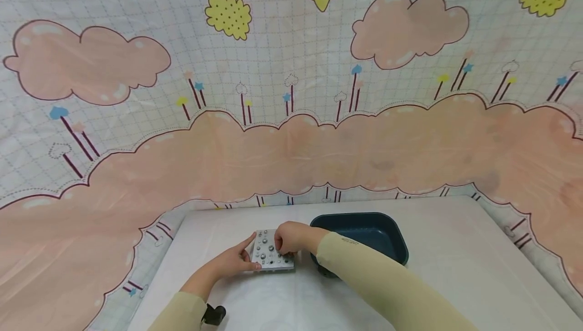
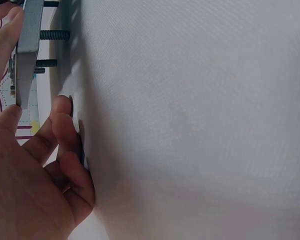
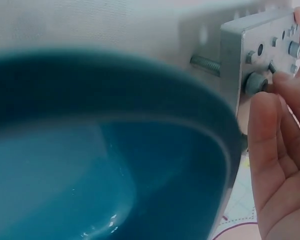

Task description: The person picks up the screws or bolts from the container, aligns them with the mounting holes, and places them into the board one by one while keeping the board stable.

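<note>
A grey metal plate [image 1: 269, 239] studded with bolts and holes sits in front of me. My left hand [image 1: 233, 262] grips its left side, thumb at the near corner and a finger at the far one. Threaded bolt shanks [image 2: 55, 35] stick out beneath the plate in the left wrist view. Over the plate's right part, my right hand [image 1: 291, 237] pinches a small screw [image 3: 272, 66] at the plate's face, its lower end hidden by the fingertips. Beside those fingertips is a larger round bolt head [image 3: 255, 83].
A dark blue tray [image 1: 403, 242] stands right of the plate, partly behind my right forearm; its rim [image 3: 110, 70] comes close to the plate in the right wrist view. White cloth covers the table [image 1: 455, 270]. A patterned curtain [image 1: 291, 154] hangs behind.
</note>
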